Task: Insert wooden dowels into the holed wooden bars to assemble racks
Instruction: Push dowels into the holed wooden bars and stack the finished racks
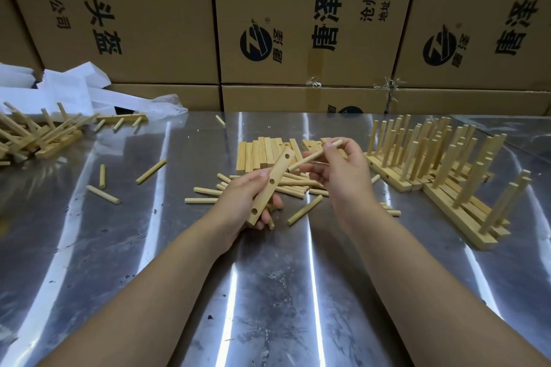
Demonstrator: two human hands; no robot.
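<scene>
Dowel (314, 156) pinched in fingers of my right hand (343, 179), above worktop (268, 292) centre. Its lower tip points left, just beside far-end hole of holed bar (272, 185), not yet in. Left hand (241, 205) fingers wrap bar, long axis running diagonally toward far right.

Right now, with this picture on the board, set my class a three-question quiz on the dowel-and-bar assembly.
1. True or false: the holed bar in the left hand already carries a dowel.
2. The right hand pinches: A) one dowel B) a second bar C) nothing.
3. Fill in: the finished racks with upright dowels stand on the person's ____ side.
Key: 1 false; 2 A; 3 right.
</scene>
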